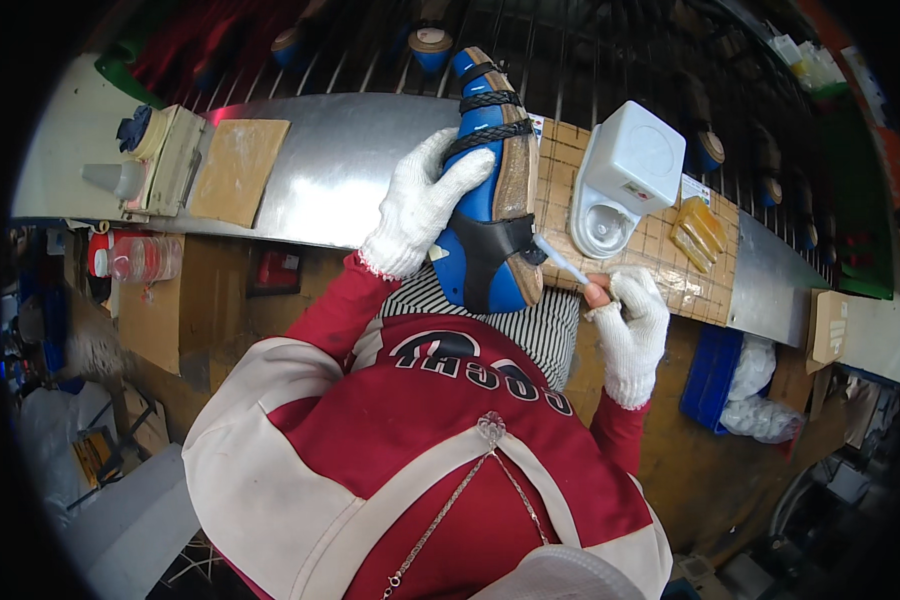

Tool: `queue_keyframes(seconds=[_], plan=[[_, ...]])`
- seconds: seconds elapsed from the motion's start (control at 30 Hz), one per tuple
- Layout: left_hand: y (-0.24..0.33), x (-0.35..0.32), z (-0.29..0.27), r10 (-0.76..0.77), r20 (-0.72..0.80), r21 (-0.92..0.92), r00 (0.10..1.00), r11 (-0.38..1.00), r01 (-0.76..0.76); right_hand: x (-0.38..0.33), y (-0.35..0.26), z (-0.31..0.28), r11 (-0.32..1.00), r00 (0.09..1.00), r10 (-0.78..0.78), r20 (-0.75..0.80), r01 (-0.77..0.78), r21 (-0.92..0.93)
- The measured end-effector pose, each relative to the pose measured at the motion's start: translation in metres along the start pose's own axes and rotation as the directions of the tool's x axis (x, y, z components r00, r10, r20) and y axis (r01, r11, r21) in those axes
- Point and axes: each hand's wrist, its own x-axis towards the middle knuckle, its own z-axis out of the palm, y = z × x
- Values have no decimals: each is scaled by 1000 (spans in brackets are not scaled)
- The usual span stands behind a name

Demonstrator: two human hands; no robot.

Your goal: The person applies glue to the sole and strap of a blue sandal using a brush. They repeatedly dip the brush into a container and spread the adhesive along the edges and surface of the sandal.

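My left hand (425, 195), in a white knitted glove, is closed around a blue shoe last (478, 200) with black sandal straps (490, 250) wrapped over it. The last is held on its side, toe end away from me, and its tan bottom (516, 170) faces right. Between the thumb and fingers of my right hand (627, 318) is a thin white brush (562, 260); this glove leaves a fingertip bare. The brush's tip meets the edge of the last's bottom near the heel strap, though the exact contact is too small to make out.
Right of the last, a white glue pot (630, 170) with an open cup stands on a gridded board (705, 285), beside a yellowish block (698, 235). Beyond the metal bench (330, 150) run rods with more lasts (430, 45). A tan board (238, 172) lies left.
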Motion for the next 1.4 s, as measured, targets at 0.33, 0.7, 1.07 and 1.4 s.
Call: queue_keyframes(seconds=[0.33, 0.7, 1.07, 1.4], plan=[[-1, -3, -2, -29, 58, 44, 998, 999, 27, 15, 1, 12, 923, 956, -277, -95, 237, -305], [-1, 7, -7, -27, 121, 67, 992, 998, 19, 31, 9, -2, 922, 950, -309, 55, 313, -230], [-2, 8, -6, -48, 41, 39, 998, 998, 47, 13, 11, -12, 986, 985, -151, 85, 157, -61], [-2, 9, -6, -38, 117, 89, 992, 996, 27, 17, 5, -2, 836, 901, -431, -53, 376, -399]])
